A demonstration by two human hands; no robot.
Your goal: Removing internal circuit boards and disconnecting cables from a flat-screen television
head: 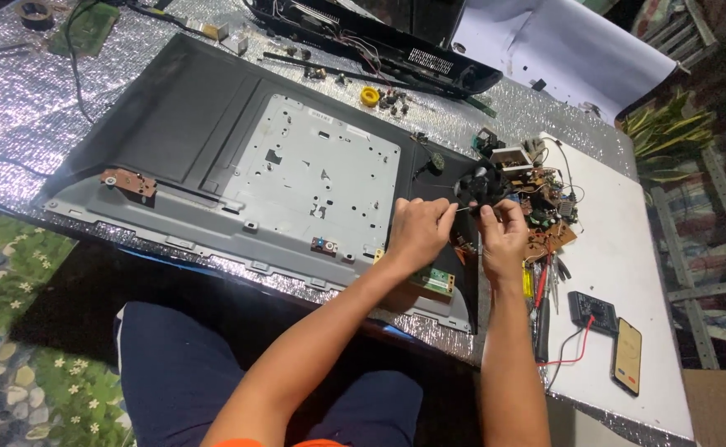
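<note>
My left hand (pixel 417 230) and my right hand (pixel 502 236) meet over the right end of a flat screen's dark back panel (pixel 189 116). Between their pinched fingertips runs a thin wire (pixel 465 209). Just beyond the fingers sits a small black fan-like part (pixel 479 184). It rests beside a brown circuit board (pixel 549 203) crowded with components and loose wires. A small green board (pixel 434 281) lies under my left wrist on the panel's lower corner. A pale metal plate (pixel 321 174) covers the panel's middle.
A black meter (pixel 592 311) with a red lead and a phone (pixel 627 356) lie on the white board (pixel 628 248) at right. Screwdrivers (pixel 541 290) rest beside my right forearm. A yellow solder reel (pixel 369 96) and a black housing (pixel 379 41) lie farther back on the silver sheet (pixel 15 108).
</note>
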